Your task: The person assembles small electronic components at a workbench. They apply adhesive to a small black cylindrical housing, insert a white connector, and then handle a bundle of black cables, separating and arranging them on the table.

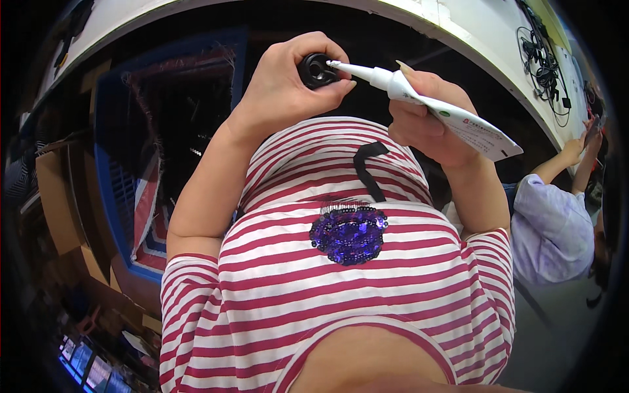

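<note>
My left hand (pixel 282 82) is closed around a small black round part (pixel 308 73) with a hollow centre, its open end facing up toward me. In my right hand (pixel 436 118) is a white squeeze tube (pixel 475 128), gripped near its shoulder. The tube's long tapered nozzle (pixel 363 73) points left, and its tip, with a little white paste on it, is at the rim of the black part. Whether the tip touches the rim I cannot tell. Both hands are held up in front of my striped shirt, near the edge of a white table.
A white table (pixel 458 26) curves across the top, with a bundle of black cables (pixel 547 72) at its right. To my left stands a blue crate (pixel 118 190) with a red-and-white woven bag in it, beside cardboard boxes (pixel 62 196). Another person in a pale purple top (pixel 550 229) is at the right.
</note>
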A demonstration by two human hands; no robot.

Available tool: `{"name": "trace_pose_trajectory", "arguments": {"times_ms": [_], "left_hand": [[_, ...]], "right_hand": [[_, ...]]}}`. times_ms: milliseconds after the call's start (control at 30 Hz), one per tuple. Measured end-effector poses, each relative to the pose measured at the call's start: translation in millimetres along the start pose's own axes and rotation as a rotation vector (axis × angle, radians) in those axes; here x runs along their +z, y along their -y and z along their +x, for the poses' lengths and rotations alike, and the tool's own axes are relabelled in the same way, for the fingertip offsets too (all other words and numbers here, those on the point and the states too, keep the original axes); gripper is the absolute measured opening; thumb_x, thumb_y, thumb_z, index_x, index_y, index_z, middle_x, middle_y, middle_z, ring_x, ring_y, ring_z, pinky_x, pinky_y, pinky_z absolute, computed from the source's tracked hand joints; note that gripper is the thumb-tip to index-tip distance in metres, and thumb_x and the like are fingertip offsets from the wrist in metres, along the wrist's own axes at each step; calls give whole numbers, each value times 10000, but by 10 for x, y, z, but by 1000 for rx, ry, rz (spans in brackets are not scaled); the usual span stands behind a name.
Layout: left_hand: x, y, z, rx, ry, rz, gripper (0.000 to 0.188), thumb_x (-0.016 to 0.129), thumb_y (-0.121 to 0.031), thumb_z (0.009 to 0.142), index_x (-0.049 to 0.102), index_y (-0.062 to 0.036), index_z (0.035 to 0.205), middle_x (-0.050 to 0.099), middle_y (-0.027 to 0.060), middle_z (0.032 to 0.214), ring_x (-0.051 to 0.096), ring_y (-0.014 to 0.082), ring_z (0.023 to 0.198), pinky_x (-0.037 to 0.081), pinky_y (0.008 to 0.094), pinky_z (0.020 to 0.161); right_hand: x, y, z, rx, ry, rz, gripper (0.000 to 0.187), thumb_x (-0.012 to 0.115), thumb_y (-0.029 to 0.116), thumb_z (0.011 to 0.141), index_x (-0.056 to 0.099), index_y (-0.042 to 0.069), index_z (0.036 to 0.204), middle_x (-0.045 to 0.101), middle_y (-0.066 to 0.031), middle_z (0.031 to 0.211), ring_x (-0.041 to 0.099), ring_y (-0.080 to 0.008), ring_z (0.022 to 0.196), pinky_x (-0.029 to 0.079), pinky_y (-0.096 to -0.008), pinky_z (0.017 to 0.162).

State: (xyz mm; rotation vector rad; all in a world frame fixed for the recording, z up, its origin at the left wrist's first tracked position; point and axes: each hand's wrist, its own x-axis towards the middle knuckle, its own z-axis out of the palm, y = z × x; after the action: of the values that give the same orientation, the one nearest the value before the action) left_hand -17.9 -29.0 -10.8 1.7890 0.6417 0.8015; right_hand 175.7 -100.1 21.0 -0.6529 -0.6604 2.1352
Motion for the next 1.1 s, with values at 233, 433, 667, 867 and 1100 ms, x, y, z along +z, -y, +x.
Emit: {"name": "trace_pose_trajectory", "arguments": {"times_ms": [233, 433, 667, 867, 1100], "left_hand": [[-32, 86, -14, 135, 0, 32, 129, 634, -3, 637, 600, -22, 759, 566, 40, 691, 535, 116, 618, 426, 219, 587], [-25, 87, -14, 134, 14, 13, 132, 620, 12, 629, 595, -19, 755, 566, 39, 697, 533, 117, 624, 423, 219, 589], [-16, 135, -12, 141, 20, 1, 150, 617, 23, 624, 600, -19, 767, 576, 37, 707, 538, 111, 625, 425, 213, 588], [-24, 127, 6, 68, 22, -5, 185, 636, 21, 630, 618, -32, 807, 600, 31, 729, 558, 112, 642, 440, 206, 606], [-1, 18, 81, -62, 32, -101, 210, 657, 30, 648, 624, -30, 847, 622, 43, 778, 588, 103, 705, 459, 214, 645]], "right_hand": [[55, -68, 56, -19, 5, 17, 354, 416, 274, 925, 542, 42, 689, 370, 34, 439, 256, -35, 366, 208, -198, 361], [45, -105, 79, -5, -42, 12, 323, 442, 269, 916, 588, 28, 760, 382, 26, 445, 266, -33, 365, 207, -192, 364], [260, -97, 126, 5, -411, -127, 292, 412, 223, 925, 535, 19, 756, 390, 27, 430, 298, -25, 342, 237, -177, 350], [243, -2, 136, 46, -403, -295, 231, 495, 210, 891, 560, 6, 805, 424, 31, 501, 323, -17, 389, 230, -168, 358], [96, 100, 140, 100, -286, -161, 278, 551, 253, 859, 602, 1, 753, 407, 17, 482, 310, -35, 381, 199, -182, 351]]}}
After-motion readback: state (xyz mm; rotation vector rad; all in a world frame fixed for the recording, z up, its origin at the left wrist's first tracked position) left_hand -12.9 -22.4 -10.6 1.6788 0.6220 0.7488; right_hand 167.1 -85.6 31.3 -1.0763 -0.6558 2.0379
